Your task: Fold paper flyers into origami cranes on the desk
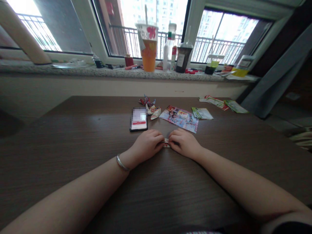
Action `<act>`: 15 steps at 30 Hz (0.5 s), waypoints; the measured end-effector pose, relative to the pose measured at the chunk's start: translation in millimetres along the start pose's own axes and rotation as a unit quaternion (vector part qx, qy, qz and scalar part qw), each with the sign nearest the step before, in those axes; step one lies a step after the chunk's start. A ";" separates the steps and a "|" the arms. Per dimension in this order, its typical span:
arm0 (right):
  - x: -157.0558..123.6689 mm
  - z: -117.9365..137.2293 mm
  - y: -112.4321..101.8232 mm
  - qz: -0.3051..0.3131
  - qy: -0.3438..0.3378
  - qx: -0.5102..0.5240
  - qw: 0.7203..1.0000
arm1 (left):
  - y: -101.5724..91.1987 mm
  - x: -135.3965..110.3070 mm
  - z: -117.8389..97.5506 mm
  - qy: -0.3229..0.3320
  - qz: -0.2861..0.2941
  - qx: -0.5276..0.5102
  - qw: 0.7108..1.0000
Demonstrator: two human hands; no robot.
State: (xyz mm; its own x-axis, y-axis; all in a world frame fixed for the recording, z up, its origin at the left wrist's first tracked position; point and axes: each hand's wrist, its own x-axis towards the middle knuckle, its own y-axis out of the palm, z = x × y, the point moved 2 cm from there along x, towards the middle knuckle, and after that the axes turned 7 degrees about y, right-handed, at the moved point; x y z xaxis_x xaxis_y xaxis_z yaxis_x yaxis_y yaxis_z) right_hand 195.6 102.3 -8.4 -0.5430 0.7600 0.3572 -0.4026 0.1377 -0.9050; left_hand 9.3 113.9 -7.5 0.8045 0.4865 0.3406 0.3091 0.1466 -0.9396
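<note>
Between my two hands lies a small white and red printed paper piece (166, 143), low on the dark wooden table (136, 198). My left hand (149, 144), with a silver bangle at its wrist, has its fingers closed on the left end of the paper piece. From the other side my right hand (184, 143) pinches the right end. Only the middle strip of the paper shows; the fingers hide its ends. Just beyond my left hand is a phone (138, 119) with a lit screen. A colourful printed sheet (180, 117) lies beyond my right hand.
Crumpled or folded paper pieces (154, 111) sit beside the phone. Green and white packets (202, 113) lie right of the sheet, with more packets (235, 106) farther back. Along the granite windowsill (107, 73) stand a big orange drink cup (149, 48), bottles and a dark cup (183, 57).
</note>
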 end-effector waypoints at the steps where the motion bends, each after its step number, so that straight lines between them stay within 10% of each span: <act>1: 0.4 1.0 -0.1 0.004 0.006 0.004 1.000 | 0.3 0.2 0.3 0.000 0.002 0.001 1.000; 15: -0.4 -3.0 1.0 -0.004 0.086 0.045 0.995 | 0.5 -1.0 0.8 -0.016 -0.003 -0.015 1.000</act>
State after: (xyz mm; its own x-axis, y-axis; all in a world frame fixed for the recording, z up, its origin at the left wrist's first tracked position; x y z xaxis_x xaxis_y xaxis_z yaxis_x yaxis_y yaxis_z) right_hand 197.6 104.0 -10.2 -0.4077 0.8579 0.3128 -0.4758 0.0927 -0.8746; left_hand 8.3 114.1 -8.3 0.7863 0.5125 0.3452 0.3299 0.1242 -0.9358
